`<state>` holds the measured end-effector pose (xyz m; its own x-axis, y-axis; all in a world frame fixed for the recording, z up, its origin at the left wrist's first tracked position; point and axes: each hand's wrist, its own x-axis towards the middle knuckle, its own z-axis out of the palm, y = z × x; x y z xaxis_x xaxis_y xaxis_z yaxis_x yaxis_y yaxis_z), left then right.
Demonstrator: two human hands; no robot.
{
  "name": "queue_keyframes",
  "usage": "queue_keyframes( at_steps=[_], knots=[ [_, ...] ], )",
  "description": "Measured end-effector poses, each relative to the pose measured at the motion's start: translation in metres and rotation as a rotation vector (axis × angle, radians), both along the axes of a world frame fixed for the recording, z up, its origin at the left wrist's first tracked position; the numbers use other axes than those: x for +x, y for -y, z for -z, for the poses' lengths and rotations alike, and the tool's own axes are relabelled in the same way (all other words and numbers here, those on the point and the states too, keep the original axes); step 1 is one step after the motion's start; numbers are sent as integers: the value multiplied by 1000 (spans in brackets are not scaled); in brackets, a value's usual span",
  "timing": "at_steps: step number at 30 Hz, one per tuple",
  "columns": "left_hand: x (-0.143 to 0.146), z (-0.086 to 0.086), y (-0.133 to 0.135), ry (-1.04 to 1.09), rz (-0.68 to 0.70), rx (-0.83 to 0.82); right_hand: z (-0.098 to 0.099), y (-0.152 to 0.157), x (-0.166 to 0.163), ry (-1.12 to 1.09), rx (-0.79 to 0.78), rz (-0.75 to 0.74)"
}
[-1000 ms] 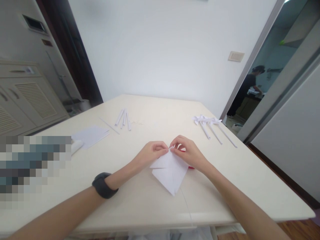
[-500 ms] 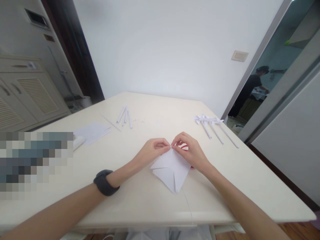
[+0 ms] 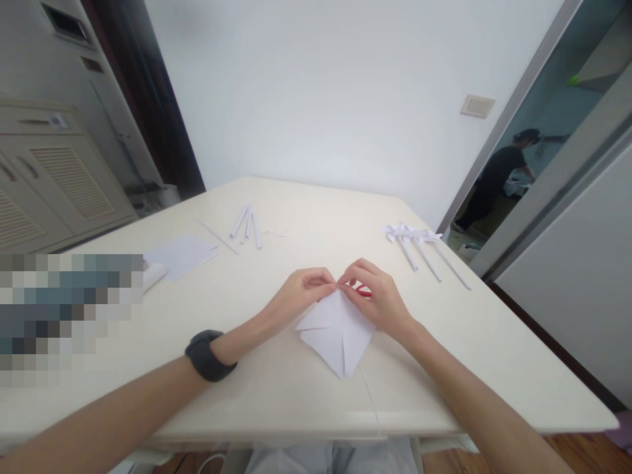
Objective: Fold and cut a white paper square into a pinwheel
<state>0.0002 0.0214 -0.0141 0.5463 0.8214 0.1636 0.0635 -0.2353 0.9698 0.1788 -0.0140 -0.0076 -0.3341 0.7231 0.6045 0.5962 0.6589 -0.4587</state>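
A square of white paper [image 3: 336,336], slit inward from its corners, hangs between my hands over the near middle of the table. My left hand [image 3: 311,286] pinches its top corner from the left, thumb against forefinger. From the other side, my right hand [image 3: 370,289] pinches the same corner, its fingertips meeting the left ones. Whatever lies right between the fingertips is too small to make out. Red-handled scissors [image 3: 364,290] show partly behind my right hand. A thin thread or wire [image 3: 370,398] runs below the paper to the table's front edge.
Paper pinwheels on sticks [image 3: 412,237] lie at the right of the table [image 3: 494,368]. Several rolled paper tubes [image 3: 247,224], a thin stick [image 3: 217,236] and a stack of paper sheets [image 3: 182,255] lie at the left. A person [image 3: 498,171] stands beyond the doorway.
The view has shifted slightly. Both hands keep pinching the paper's top corner, with their fingertips drawn a little closer together. Nothing has been let go.
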Motion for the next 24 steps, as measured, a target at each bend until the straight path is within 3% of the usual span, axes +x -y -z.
queue_keyframes(
  at_steps=[11,18,24],
  knots=[
    [1,-5,7,53,15,28,0,1,6,160,239,8],
    [0,-10,13,4,-27,126,-8,2,5,-150,-30,-66],
    [0,-12,17,-91,-91,275,-6,-3,6,-269,-303,-80]
  ],
)
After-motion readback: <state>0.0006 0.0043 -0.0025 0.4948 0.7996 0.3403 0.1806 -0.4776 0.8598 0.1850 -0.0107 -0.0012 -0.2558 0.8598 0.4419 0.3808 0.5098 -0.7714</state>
